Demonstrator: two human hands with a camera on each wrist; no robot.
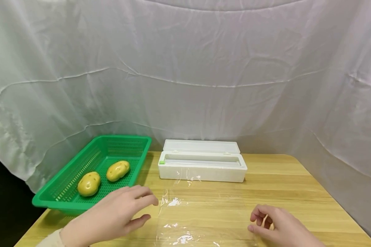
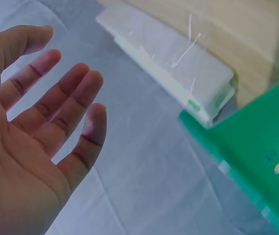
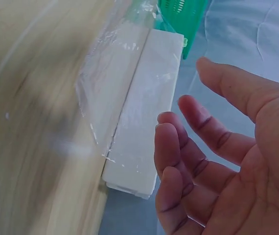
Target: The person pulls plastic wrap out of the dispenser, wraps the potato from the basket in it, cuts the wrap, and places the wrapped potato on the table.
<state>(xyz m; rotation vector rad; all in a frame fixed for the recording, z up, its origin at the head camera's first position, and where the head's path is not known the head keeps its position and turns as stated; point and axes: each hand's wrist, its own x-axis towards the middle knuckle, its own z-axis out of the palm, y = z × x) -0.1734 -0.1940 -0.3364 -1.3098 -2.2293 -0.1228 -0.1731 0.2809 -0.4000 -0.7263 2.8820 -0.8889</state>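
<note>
A sheet of clear plastic wrap (image 1: 185, 219) lies on the wooden table, stretching from the front of a white wrap dispenser box (image 1: 202, 173) toward me. My left hand (image 1: 117, 211) hovers at the sheet's left side, thumb and fingers spread apart, holding nothing. On the other side, my right hand (image 1: 281, 224) is beside the sheet's right edge with fingers loosely bent. In the right wrist view nothing is between that hand's (image 3: 218, 156) thumb and fingers. The box's lid (image 1: 201, 146) stands raised at the back, and a small green piece (image 1: 162, 162) sits at its left end.
To the left stands a green plastic basket (image 1: 46, 199) with perforated sides. Two potatoes (image 1: 89, 184) lie in it, near my left forearm. A pale grey curtain (image 1: 204, 103) hangs behind the table (image 1: 296, 192) and along its right side.
</note>
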